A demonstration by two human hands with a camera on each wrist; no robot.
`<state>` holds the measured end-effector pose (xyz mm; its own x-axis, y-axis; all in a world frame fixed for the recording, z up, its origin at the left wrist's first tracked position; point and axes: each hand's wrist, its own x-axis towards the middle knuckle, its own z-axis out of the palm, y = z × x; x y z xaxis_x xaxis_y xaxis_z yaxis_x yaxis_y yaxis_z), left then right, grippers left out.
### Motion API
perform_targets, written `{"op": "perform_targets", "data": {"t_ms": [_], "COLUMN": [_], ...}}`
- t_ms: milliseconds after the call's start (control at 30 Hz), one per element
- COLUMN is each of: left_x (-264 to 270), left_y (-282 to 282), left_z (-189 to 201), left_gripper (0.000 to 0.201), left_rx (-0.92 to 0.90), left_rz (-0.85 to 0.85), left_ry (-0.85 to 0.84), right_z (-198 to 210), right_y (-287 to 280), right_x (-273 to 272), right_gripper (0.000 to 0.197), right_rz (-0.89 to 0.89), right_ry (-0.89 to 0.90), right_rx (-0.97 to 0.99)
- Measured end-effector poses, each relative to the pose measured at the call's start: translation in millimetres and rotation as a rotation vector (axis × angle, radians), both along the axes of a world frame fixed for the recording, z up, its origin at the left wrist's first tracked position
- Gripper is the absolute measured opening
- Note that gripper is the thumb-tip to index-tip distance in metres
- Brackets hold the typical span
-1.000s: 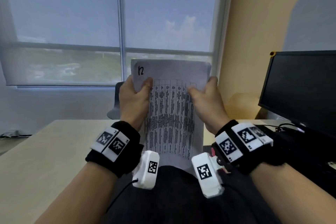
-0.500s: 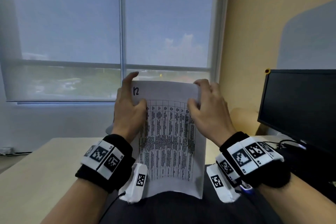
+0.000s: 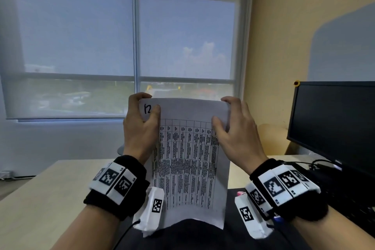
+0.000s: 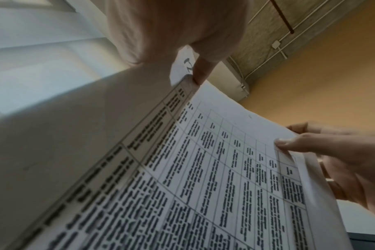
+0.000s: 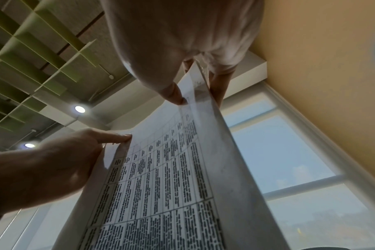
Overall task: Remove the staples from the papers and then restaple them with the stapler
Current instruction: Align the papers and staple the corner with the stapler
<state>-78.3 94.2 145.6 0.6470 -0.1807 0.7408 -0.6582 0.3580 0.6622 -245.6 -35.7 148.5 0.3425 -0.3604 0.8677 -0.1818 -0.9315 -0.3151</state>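
Note:
I hold a stack of printed papers [image 3: 188, 164] upright in front of me, a table of text on the top sheet and "12" handwritten at its top left corner. My left hand [image 3: 142, 126] pinches that corner, thumb on the front and fingers behind. My right hand [image 3: 233, 128] pinches the top right corner the same way, its fingers curled over the upper edge. The left wrist view shows the papers [image 4: 203, 177] with my left thumb beside the "12". In the right wrist view the papers [image 5: 171, 177] are held edge-on. No staple, staple remover or stapler is visible.
A beige desk [image 3: 40, 199] lies below the papers. A dark monitor [image 3: 334, 124] stands at the right with cables and a dark keyboard area [image 3: 349, 199] under it. A large window [image 3: 132, 42] fills the wall ahead. Something small and pink [image 3: 240, 193] shows near my right wrist.
Both hands slid up the sheets from the upper sides to the top corners, now pinching them. The papers sit lower in the head view as the camera tilted up.

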Motion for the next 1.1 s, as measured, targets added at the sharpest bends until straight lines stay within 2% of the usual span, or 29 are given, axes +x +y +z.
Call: {"op": "perform_targets", "data": {"t_ms": [100,167,200,233,300,400,467,533,600,700,767,933,1033,1100], "left_x": [0.7,1.5,1.6,0.8,1.0,4.8,8.2,6.1,0.9,-6.7,-10.0,-15.1,-14.9,-13.6], "left_y": [-0.1,0.8,1.2,1.8,1.5,3.1,4.0,3.3,-0.3,-9.0,-13.5,-14.8,-15.4,-15.3], "left_z": [-0.4,-1.0,-1.4,-1.6,-4.3,-13.2,-24.5,-34.2,-34.5,-25.3,-27.2,-63.0,-65.7,-64.1], "left_gripper": [0.02,0.022,0.024,0.029,0.043,0.056,0.055,0.043,0.031,0.023,0.021,0.017,0.016,0.016], "left_rx": [0.006,-0.011,-0.018,-0.024,-0.044,-0.054,0.012,0.072,0.026,-0.056,-0.079,-0.042,-0.044,-0.049], "left_rz": [-0.013,-0.046,-0.073,-0.102,-0.146,-0.229,-0.313,-0.328,-0.279,-0.214,-0.205,-0.265,-0.285,-0.297], "left_ry": [0.001,0.014,0.022,0.036,0.101,0.251,0.3,0.302,0.286,0.235,0.231,0.316,0.317,0.32], "right_z": [-0.8,-3.1,-4.4,-6.9,-14.3,-24.8,-30.1,-33.2,-33.9,-29.3,-28.9,-48.3,-46.0,-46.0], "right_y": [-3.7,-7.9,-10.8,-15.1,-22.2,-27.3,-30.1,-29.9,-25.4,-19.1,-17.4,-13.3,-4.8,-2.8], "right_x": [-2.5,-4.3,-5.2,-4.5,-2.9,0.9,4.3,9.4,14.0,17.1,17.0,6.6,-0.7,-2.5], "right_gripper": [0.053,0.074,0.077,0.074,0.054,0.043,0.04,0.032,0.022,0.016,0.017,0.021,0.039,0.033], "right_rz": [0.05,0.213,0.339,0.471,0.673,0.755,0.774,0.743,0.684,0.624,0.587,0.559,0.58,0.597], "right_ry": [-0.04,-0.063,-0.054,-0.029,0.004,-0.021,-0.037,-0.061,-0.089,-0.154,-0.145,0.031,0.016,0.064], "right_rx": [0.044,0.272,0.418,0.558,0.792,0.974,0.976,0.914,0.808,0.718,0.703,0.807,0.848,0.858]}}
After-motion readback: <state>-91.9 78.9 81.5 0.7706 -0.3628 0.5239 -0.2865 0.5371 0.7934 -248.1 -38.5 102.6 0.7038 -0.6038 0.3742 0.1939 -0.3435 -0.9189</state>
